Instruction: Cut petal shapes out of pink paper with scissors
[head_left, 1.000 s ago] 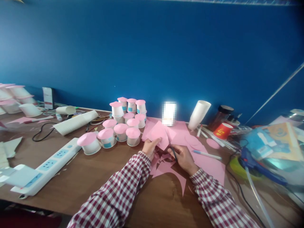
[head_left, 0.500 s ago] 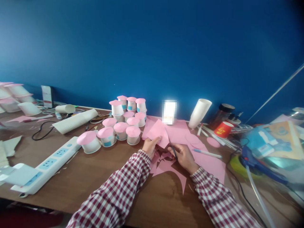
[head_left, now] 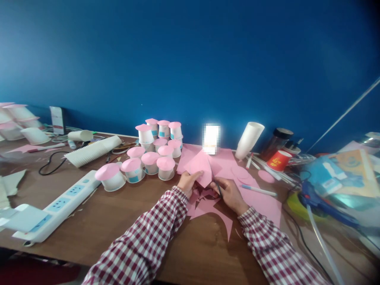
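My left hand (head_left: 189, 183) pinches a piece of pink paper (head_left: 199, 166) at its lower left, thumb on top. In my right hand (head_left: 232, 194) is a pair of dark-handled scissors (head_left: 219, 187), its blades at the right side of that piece. Below both hands lie jagged pink offcuts (head_left: 212, 211). Larger pink sheets (head_left: 227, 160) spread out behind and to the right, with a pink paper disc (head_left: 241, 173) on them. Left of my hands stand several white paper cups (head_left: 165, 173) topped with shallow pink cones.
A white power strip (head_left: 63, 204) and a long stack of paper cups (head_left: 93, 151) lie to the left. At the right are a marker (head_left: 259, 190), a red cup (head_left: 279, 161), a blue glue gun (head_left: 325, 206) and its cord. Another cup stack (head_left: 249, 138) leans near the wall.
The scissors have shifted slightly along the paper's right side, and the paper's edge there now looks more curved. My left hand keeps its hold.
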Available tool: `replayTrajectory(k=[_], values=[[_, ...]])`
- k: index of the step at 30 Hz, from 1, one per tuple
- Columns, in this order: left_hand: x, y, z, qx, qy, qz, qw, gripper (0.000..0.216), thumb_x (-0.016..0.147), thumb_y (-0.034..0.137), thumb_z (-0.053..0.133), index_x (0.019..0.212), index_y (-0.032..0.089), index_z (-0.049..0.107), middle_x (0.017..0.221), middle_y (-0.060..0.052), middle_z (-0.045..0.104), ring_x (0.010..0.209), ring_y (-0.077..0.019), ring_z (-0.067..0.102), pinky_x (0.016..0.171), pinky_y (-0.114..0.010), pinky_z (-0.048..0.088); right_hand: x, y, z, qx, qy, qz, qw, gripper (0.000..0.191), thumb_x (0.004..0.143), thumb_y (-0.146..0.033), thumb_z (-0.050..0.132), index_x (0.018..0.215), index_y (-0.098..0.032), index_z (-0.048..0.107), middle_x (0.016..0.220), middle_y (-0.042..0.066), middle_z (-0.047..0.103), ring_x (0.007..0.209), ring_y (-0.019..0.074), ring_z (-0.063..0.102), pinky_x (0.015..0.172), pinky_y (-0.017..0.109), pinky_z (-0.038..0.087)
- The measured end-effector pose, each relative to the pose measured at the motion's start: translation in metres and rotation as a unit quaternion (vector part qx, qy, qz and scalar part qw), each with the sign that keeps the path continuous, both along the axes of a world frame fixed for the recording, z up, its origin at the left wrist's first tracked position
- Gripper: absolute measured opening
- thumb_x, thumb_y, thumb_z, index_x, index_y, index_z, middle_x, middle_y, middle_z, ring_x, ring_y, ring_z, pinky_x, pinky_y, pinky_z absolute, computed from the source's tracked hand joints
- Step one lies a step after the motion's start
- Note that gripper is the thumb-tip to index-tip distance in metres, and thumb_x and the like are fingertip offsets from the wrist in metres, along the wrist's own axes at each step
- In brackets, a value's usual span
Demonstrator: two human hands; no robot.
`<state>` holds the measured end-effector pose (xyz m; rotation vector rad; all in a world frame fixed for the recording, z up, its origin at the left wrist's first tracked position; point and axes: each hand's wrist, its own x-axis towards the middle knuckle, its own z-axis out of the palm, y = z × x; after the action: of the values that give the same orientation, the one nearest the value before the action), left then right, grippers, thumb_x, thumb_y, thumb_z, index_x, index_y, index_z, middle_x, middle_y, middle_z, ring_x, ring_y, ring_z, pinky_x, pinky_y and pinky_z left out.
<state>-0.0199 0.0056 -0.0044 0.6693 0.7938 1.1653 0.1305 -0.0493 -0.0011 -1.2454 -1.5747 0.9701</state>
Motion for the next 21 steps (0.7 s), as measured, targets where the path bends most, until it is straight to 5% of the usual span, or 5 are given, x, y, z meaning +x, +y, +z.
replayTrajectory(k=[21], values=[[0.003, -0.004, 0.0, 0.011, 0.005, 0.022, 1.0, 0.036, 0.054, 0.025, 0.081, 0.081, 0.006, 0.066, 0.067, -0.01, 0.068, 0.058, -0.017, 0.063, 0.054, -0.027, 0.052, -0.008, -0.005, 0.013, -0.009, -0.045, -0.002, 0.999, 0.04, 0.081, -0.052, 0.053, 0.087, -0.014, 0.064, 0.059, 0.001, 0.057, 0.053, 0.0139, 0.052, 0.048, 0.024, 0.043]])
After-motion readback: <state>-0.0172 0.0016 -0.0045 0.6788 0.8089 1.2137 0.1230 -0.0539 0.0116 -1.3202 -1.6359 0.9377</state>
